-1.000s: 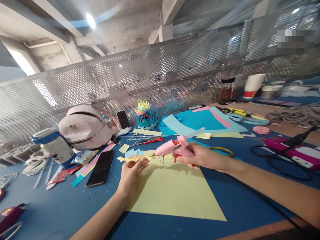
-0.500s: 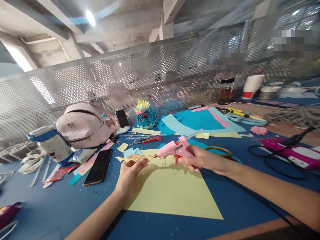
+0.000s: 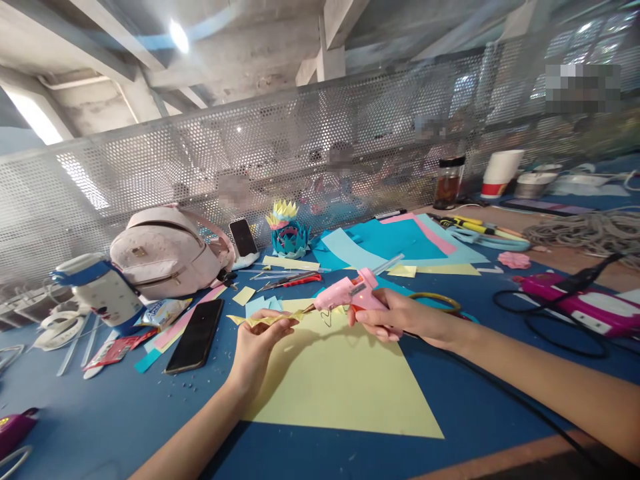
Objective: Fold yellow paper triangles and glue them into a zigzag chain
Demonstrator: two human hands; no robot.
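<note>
My left hand (image 3: 261, 339) pinches a folded, zigzag-edged yellow paper strip (image 3: 239, 320) between thumb and fingers. Wrapped round the handle of a pink glue gun (image 3: 341, 293) is my right hand (image 3: 395, 315). A clear glue stick (image 3: 390, 264) pokes out of the gun's back. The gun's nozzle points left and meets, or nearly meets, the strip's right end; exact contact I cannot tell. Beneath both hands a large yellow paper sheet (image 3: 345, 387) lies flat on the blue table (image 3: 125, 433).
Behind my hands stand a blue and yellow paper flower (image 3: 290, 233) and coloured sheets (image 3: 400, 240). To the left are a phone (image 3: 195, 337), a cup (image 3: 103, 293) and a pink backpack (image 3: 165, 250). Red-handled scissors (image 3: 300, 280) lie ahead; a magenta power strip (image 3: 580, 303) sits right.
The yellow strip and my left hand have shifted very slightly left. The glue gun's nozzle stays by the strip's right end. The whole view has drifted a little.
</note>
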